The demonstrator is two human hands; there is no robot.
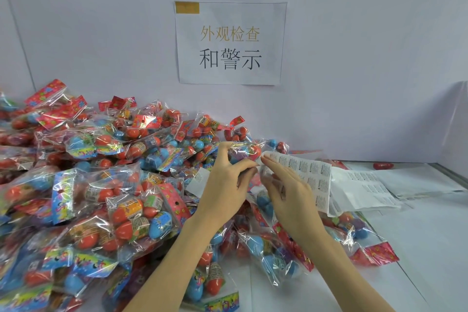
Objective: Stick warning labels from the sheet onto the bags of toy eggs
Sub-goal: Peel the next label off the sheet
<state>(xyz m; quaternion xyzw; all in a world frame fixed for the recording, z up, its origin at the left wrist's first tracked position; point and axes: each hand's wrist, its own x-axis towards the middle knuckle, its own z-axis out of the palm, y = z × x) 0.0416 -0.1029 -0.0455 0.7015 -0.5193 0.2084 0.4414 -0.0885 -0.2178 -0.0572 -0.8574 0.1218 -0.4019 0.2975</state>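
A white sheet of warning labels (309,175) is held up at centre right. My right hand (288,190) holds its left part, fingers stretched toward the sheet's upper left corner. My left hand (228,180) pinches at that same corner with thumb and forefinger, and its other fingers curl over a clear bag of toy eggs (243,151). A big heap of clear bags with red and blue eggs (101,185) fills the left and middle of the table. Whether a label has lifted off the sheet is hidden by the fingers.
More label sheets (367,192) lie on the white table (430,248) to the right. A loose red egg (383,166) sits by the back wall. A paper sign (230,43) is taped to the wall. Bags (278,248) lie under my forearms.
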